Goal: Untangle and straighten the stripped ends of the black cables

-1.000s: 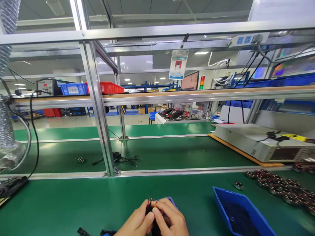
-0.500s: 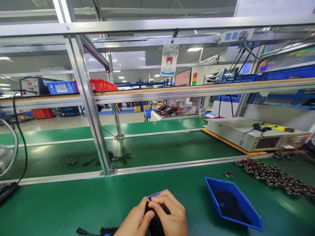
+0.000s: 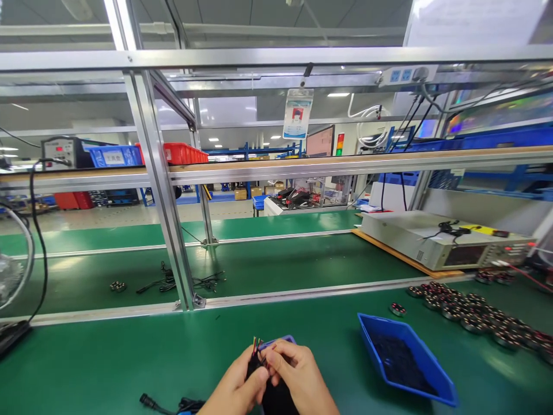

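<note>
Low in the middle of the head view, my left hand (image 3: 237,385) is closed on a black cable (image 3: 252,364). Thin red, yellow and dark wires (image 3: 256,344) stick up from the cable's end above the fingers. My right hand (image 3: 300,372) is closed in a pinch at the same cable end, its thumb and forefinger beside my left fingertips. Just beyond the hands shows the rim of a purple-blue tray (image 3: 285,339). Black material (image 3: 279,400) lies below and between the hands; its kind is hidden. To the left lies a black cable with a round connector (image 3: 149,402).
A blue bin (image 3: 432,369) of small black pieces stands right. Many round motor-like parts (image 3: 475,314) lie beyond it, near a grey instrument (image 3: 432,236). A metal post (image 3: 166,230) rises left of centre. Loose cables (image 3: 209,281) lie behind the rail.
Coloured wire ends now show above my left hand. My right fingers have shifted slightly and uncovered them. The view has tilted up a little.
</note>
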A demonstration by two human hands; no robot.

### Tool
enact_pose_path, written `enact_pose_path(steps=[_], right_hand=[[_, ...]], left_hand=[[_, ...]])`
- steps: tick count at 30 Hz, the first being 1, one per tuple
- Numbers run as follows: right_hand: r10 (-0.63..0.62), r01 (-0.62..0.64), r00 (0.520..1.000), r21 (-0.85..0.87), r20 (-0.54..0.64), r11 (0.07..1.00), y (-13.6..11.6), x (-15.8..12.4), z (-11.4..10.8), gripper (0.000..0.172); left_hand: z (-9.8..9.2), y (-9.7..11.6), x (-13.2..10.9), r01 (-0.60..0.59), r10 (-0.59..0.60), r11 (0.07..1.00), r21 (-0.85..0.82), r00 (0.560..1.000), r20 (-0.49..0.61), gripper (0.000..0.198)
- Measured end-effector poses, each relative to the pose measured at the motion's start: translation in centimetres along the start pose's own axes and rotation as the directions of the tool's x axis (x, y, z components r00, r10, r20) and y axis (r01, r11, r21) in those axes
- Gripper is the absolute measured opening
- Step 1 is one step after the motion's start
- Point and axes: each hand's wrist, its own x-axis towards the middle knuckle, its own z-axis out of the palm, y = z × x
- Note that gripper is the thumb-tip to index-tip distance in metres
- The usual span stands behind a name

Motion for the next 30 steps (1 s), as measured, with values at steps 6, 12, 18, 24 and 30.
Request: enact_pose_path(steps=[6, 12, 18, 24, 30], right_hand=[[-0.075, 0.079, 0.991, 0.036, -0.109, 0.996, -0.3, 0.0, 0.1, 0.046], [-0.126, 0.114, 0.986, -0.107, -0.109, 0.988, -0.3, -0.3, 0.0, 0.046], [-0.118, 0.042, 0.975, -0.363, -0.188, 0.931, -0.2, 0.6, -2.4, 0.052], [-0.083, 0.194, 0.981, -0.849, 0.176, 0.491, -0.4, 0.6, -3.7, 0.015], [-0.008, 0.283, 0.957, -0.922, 0.291, 0.264, 1.2, 0.9, -2.5, 0.021]], left_hand=[[0.7, 2.1, 0.5, 0.028, -0.035, 0.994, -0.109, 0.997, -0.064, 0.062], [1.0, 4.3, 0.3, 0.122, -0.121, 0.992, -0.033, 0.992, 0.016, 0.061], [1.3, 4.1, 1.0, 0.162, -0.183, 0.979, -0.125, 0.965, -0.186, 0.071], [0.4, 1.6, 2.0, 0.083, -0.135, 0.977, -0.195, 0.955, -0.266, 0.067], [1.6, -1.4, 2.7, 0.020, -0.080, 0.984, -0.176, 0.936, -0.342, 0.066]])
